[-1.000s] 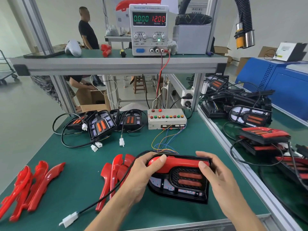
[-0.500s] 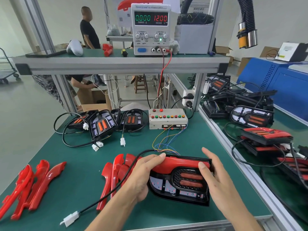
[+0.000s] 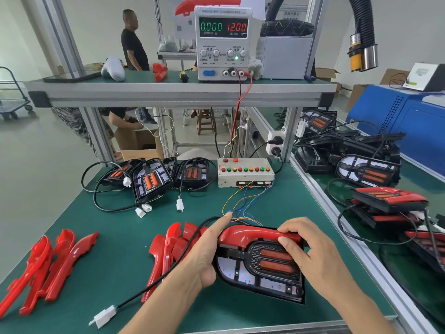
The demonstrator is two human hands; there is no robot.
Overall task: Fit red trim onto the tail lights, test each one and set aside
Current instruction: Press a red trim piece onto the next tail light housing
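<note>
Lower centre of the frame, on the surface: our left hand (image 3: 204,259) cradles the light (image 3: 260,263), right hand (image 3: 310,249) curls over the trim (image 3: 250,233). Stiff, glossy, likely brittle; grip edges.

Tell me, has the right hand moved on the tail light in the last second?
Yes. The right hand slid left along the red trim, from the tail light's right end toward the middle.

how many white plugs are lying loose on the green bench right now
5 visible: a pair below the middle bare tail light, one at that light's left edge, one on the cable from the rightmost bare light, one at the near edge. More may be hidden.
</note>
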